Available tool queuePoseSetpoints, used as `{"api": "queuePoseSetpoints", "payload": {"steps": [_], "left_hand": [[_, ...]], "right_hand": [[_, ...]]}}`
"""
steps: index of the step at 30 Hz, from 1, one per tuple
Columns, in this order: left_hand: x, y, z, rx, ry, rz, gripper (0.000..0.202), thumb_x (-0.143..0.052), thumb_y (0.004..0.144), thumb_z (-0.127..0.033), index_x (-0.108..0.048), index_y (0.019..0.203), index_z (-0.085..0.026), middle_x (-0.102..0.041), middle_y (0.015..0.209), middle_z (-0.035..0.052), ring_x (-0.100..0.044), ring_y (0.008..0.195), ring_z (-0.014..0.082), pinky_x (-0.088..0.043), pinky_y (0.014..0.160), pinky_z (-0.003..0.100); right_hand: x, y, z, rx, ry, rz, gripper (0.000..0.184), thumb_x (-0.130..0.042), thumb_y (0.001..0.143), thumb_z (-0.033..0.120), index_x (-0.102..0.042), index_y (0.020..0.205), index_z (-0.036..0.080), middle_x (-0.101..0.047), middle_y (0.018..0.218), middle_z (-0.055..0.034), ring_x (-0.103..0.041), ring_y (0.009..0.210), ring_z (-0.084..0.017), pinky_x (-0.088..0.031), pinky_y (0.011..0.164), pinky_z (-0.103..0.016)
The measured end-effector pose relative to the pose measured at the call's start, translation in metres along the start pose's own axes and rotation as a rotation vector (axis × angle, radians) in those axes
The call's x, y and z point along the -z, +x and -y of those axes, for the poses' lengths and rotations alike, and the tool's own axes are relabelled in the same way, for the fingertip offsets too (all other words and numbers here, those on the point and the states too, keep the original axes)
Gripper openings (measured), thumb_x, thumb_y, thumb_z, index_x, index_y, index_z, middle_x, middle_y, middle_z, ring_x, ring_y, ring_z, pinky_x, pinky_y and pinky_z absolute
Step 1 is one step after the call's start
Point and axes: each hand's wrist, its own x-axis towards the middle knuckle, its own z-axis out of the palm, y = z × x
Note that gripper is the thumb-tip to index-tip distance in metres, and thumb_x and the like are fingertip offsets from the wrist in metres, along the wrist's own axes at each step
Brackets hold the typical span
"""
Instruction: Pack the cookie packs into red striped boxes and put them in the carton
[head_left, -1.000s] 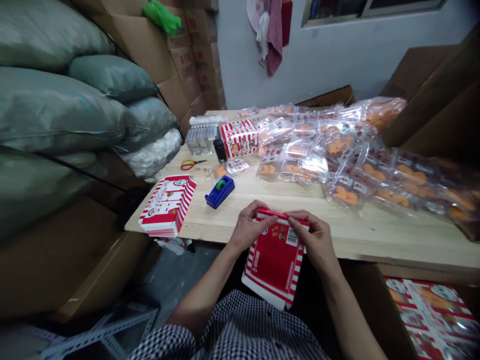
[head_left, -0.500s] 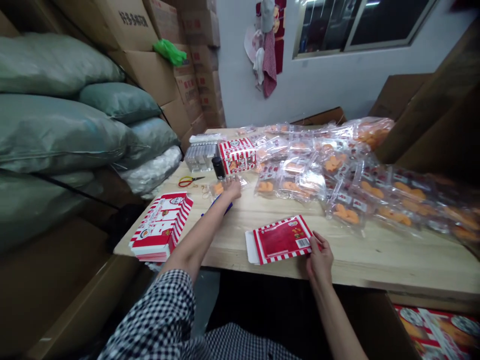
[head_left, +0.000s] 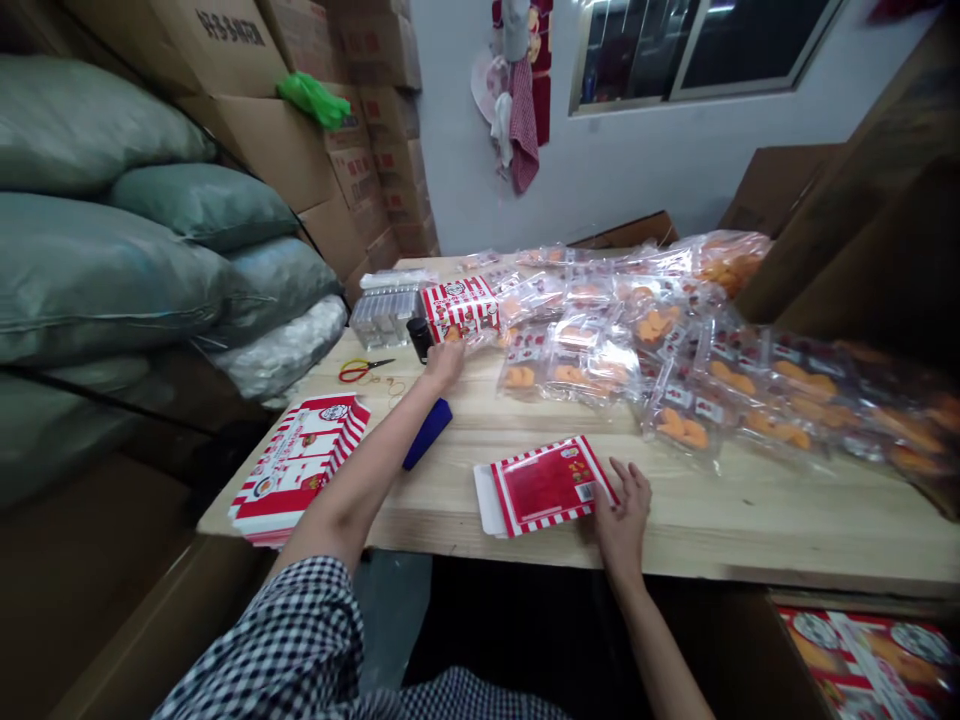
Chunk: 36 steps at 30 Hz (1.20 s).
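Note:
My left hand (head_left: pixel 446 366) reaches out to the far side of the table, fingers closed on a clear plastic packet (head_left: pixel 480 341), partly hidden by the hand. Just beyond stand a black bottle (head_left: pixel 419 340) and a red-and-white striped box (head_left: pixel 461 308). A flattened red carton (head_left: pixel 546 487) with a white flap lies near the table's front edge. My right hand (head_left: pixel 622 510) rests at its right end, thumb touching the carton and fingers spread. Under my left forearm lies a dark blue object (head_left: pixel 427 433), partly covered.
Flat striped cartons (head_left: pixel 300 460) are stacked at the left. Scissors (head_left: pixel 360 370) lie behind them, near clear plastic cases (head_left: pixel 386 310). Many clear packets with orange pieces (head_left: pixel 682 428) cover the table's back and right. Large sacks (head_left: pixel 112 270) are piled left; an open cardboard box (head_left: pixel 870 650) sits below right.
My left hand has lifted the packet from beside the bottle, uncovering more of the blue object. My right hand's fingers have loosened and spread at the carton. The view has shifted slightly.

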Motion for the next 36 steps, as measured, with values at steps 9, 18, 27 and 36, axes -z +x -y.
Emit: {"api": "queuePoseSetpoints", "payload": {"steps": [9,18,27,36], "left_hand": [[0.014,-0.14,-0.048,0.021,-1.425,-0.118,0.038,-0.064,0.082,-0.018,-0.062,0.12,-0.016,-0.073,0.102,0.0058,-0.07,0.084,0.0157,-0.054,0.08,0.027],[0.019,-0.256,-0.017,0.334,-1.884,0.247,0.044,-0.072,0.084,-0.03,-0.062,0.125,-0.017,-0.065,0.133,0.0128,-0.068,0.111,0.0258,-0.056,0.093,0.039],[0.041,-0.296,0.036,0.403,-1.391,0.542,0.036,-0.083,0.073,-0.023,-0.074,0.105,-0.011,-0.078,0.093,0.0118,-0.073,0.076,0.0211,-0.058,0.068,0.027],[0.036,-0.322,0.065,0.654,-1.479,-0.251,0.052,-0.09,0.063,-0.026,-0.069,0.109,-0.015,-0.077,0.103,0.0063,-0.074,0.086,0.0202,-0.061,0.075,0.027]], "right_hand": [[0.004,-0.017,0.088,-0.011,0.399,0.282,0.05,-0.068,0.086,0.046,-0.06,0.13,0.025,-0.059,0.138,-0.0098,-0.054,0.129,-0.028,-0.041,0.111,-0.049],[0.025,-0.031,0.124,-0.409,0.672,0.556,0.051,-0.083,0.074,0.043,-0.067,0.118,0.024,-0.075,0.112,-0.0061,-0.072,0.101,-0.028,-0.056,0.091,-0.043],[0.023,-0.034,0.112,-0.233,0.397,1.106,0.068,-0.078,0.078,0.049,-0.054,0.139,0.031,-0.071,0.121,-0.0051,-0.066,0.114,-0.028,-0.051,0.1,-0.047],[-0.026,0.052,0.075,0.544,-0.864,1.36,0.141,-0.092,0.05,0.049,-0.005,0.16,0.03,0.005,0.168,-0.014,0.02,0.148,-0.047,0.017,0.11,-0.07]]}}
